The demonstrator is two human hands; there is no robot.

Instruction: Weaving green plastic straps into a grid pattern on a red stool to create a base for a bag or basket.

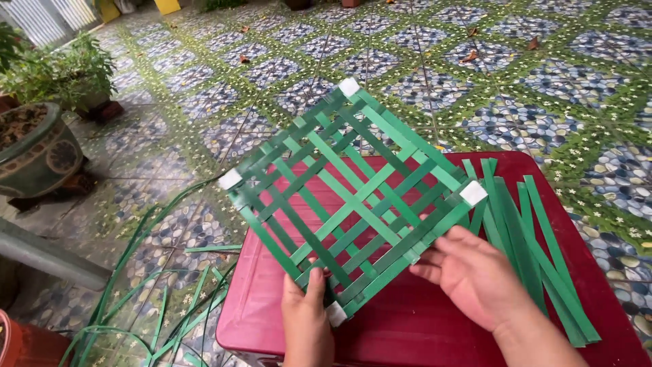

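Potted plant (37, 146) seen at far left on tiled floor (285, 61). Loose green scraps (163, 299) scattered on floor beside red table (407, 326). Woven green mat (350, 200) held tilted above table, white tape at its corners. Near corner of mat pinched by left hand (307, 323), thumb on top. Lower right edge gripped by right hand (475, 275), fingers closed on strips. Spare strips (536, 251) laid on table at right, partly under mat.
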